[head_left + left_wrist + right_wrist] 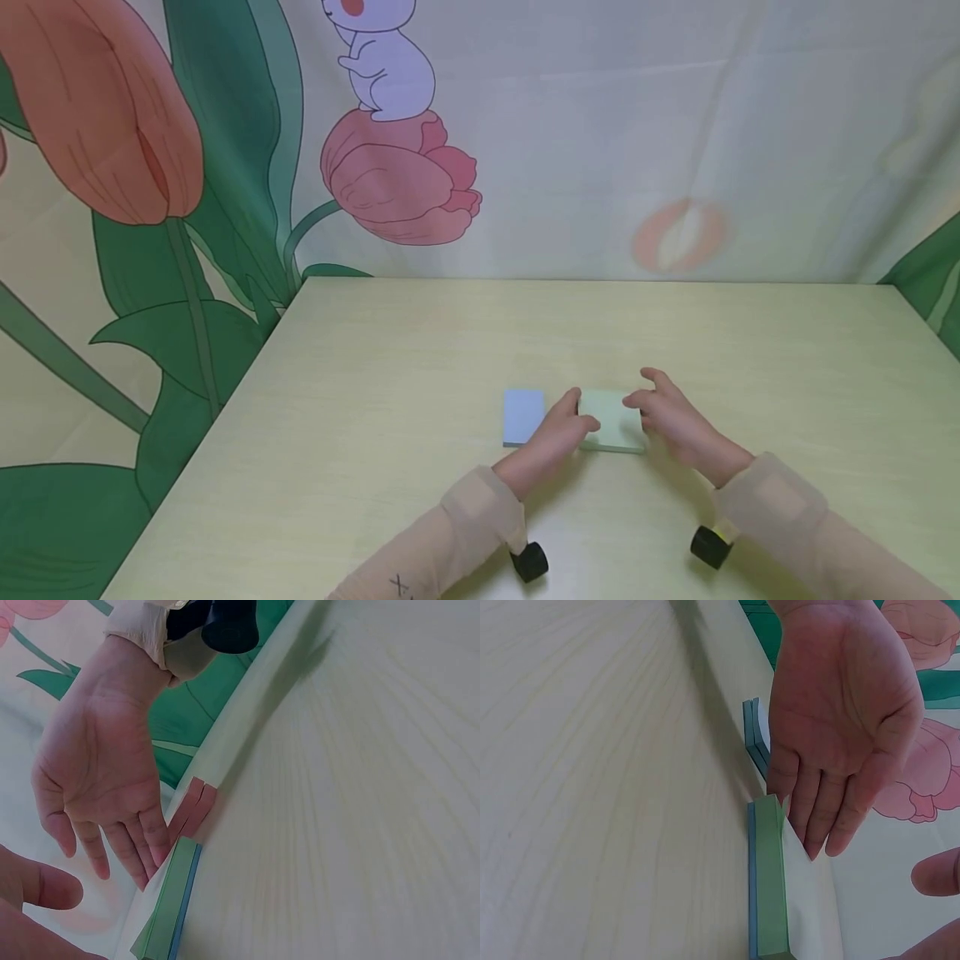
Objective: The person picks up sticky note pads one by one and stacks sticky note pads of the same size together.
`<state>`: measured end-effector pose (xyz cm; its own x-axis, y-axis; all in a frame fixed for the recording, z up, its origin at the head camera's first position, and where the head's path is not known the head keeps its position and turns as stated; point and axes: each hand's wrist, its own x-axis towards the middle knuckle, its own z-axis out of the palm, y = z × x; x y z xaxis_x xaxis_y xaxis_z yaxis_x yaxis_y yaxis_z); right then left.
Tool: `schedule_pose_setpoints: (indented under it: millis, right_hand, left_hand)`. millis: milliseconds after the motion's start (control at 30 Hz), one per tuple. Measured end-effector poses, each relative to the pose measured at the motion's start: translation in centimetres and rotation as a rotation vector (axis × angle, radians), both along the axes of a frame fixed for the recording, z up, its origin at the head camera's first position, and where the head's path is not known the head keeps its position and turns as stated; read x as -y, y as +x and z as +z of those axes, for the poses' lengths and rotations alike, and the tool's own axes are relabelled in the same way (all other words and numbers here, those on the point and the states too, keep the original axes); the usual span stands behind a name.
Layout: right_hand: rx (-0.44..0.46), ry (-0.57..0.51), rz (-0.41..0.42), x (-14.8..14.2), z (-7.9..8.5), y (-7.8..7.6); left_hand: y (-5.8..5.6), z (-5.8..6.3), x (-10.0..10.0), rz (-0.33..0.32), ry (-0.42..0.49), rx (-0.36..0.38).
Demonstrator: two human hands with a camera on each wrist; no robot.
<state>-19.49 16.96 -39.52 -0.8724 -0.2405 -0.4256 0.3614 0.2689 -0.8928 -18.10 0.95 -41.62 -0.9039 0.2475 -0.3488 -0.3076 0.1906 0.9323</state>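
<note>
A pale green sticky-note pad (617, 429) lies on the table between the two hands. A thin blue layer (752, 900) shows beneath it in the wrist views. My left hand (558, 432) is at the pad's left side, its thumb over the top and its other fingers straight along that edge. At the right side, my right hand (681, 425) has straight fingers, with one tip over the pad's upper right corner. A blue pad (522, 415) lies just left of the left hand. Two pink pads (193, 808) stand out behind the right hand in the left wrist view, hidden from the head view.
The pale wooden table (375, 375) extends around the pads, its back edge against a cloth (570, 150) printed with tulips and a rabbit. Black wrist cameras (530, 562) hang below both cuffs.
</note>
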Motion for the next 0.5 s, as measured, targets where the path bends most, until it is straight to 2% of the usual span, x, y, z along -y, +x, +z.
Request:
schedule_pose_setpoints:
  millis: [300, 500]
  right_hand:
    - [-0.02, -0.006, -0.001, 0.07, -0.16, 0.2]
    - [-0.081, 0.033, 0.008, 0.18, 0.04, 0.77]
  left_hand:
    - [0.26, -0.55, -0.18, 0.005, -0.02, -0.025]
    - [0.87, -0.46, -0.08, -0.051, -0.132, -0.089]
